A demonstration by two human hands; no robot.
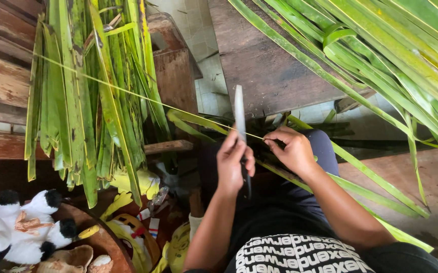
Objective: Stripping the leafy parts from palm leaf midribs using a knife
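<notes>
Left hand (235, 163) grips a knife (239, 117), blade upright; right hand (292, 150) fingers pinch a thin leaf midrib (128, 92) against it. Stripped leaves (85, 96) hang left; uncut fronds (381, 55) remain on the counter (264, 71).

Dark worn wooden table (274, 65) at top centre, planks scuffed. Left: weathered wooden bench (1, 86) with slatted boards, reddish brown. Wooden post (176, 76) between them, a short crossbar (168, 147) sticking out below it. Pale tiled floor (211, 86) visible in the gap between post and table, grimy grout lines. Right: bare wooden platform (431, 192), stained. Bottom left: black-and-white plush toy (22, 227) on a round brown tray (102, 240), yellow plastic bags (143, 184) and clutter just beside it. Soft daylight, no hard shadows.
</notes>
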